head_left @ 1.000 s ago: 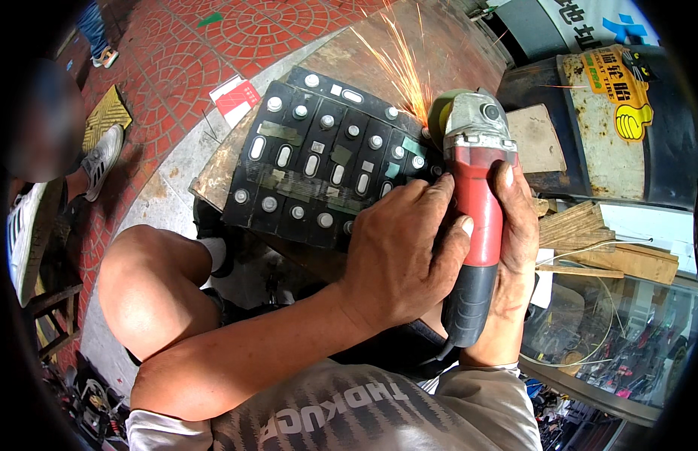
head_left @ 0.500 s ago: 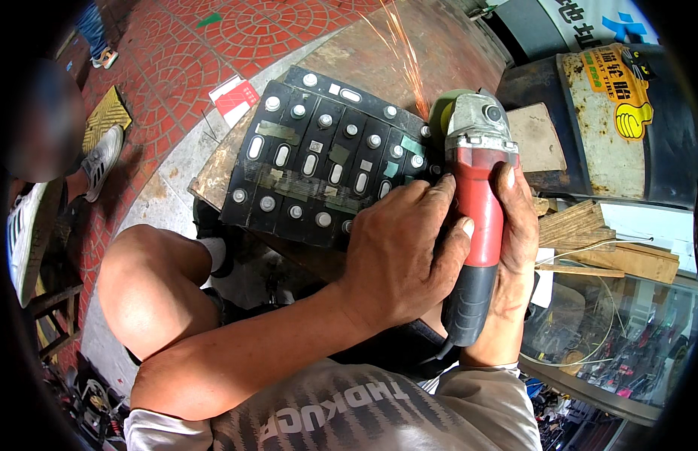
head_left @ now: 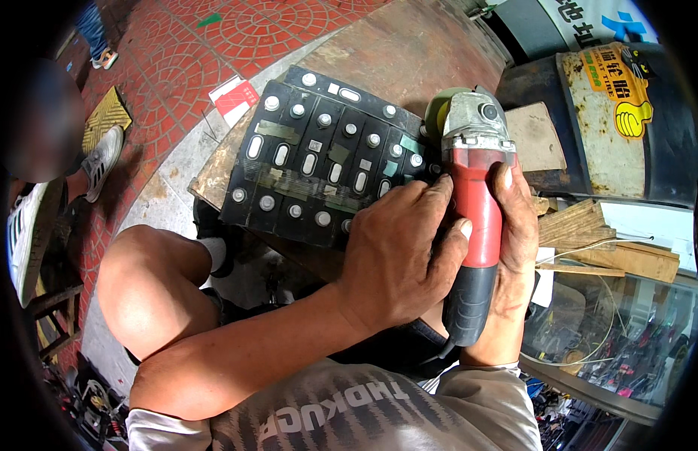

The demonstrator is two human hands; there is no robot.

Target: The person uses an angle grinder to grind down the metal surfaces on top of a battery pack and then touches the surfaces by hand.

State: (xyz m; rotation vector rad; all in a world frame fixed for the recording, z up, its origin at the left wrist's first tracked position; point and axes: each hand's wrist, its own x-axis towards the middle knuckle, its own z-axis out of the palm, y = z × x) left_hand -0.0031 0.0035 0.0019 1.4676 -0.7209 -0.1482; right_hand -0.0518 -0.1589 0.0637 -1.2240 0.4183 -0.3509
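Note:
An angle grinder with a red body, grey metal head and black rear grip points away from me. My right hand is closed around its right side, thumb lying along the red body. From the left, my left hand presses against the body with thumb and forefinger; its other fingers are partly hidden. Beside the grinder head, its disc sits at the right end of a black battery pack. Rows of round silver terminals and white oval vents cover the pack, with strips of tape across it.
The pack rests on a worn board. At right are a rusty drum-like container, wood pieces and a glass display case. A seated person's shoe is at left. A red-and-white card lies beyond the pack.
The orange sparks that flew up from the disc are gone. The grinder head has shifted very slightly left; both hands keep their hold.

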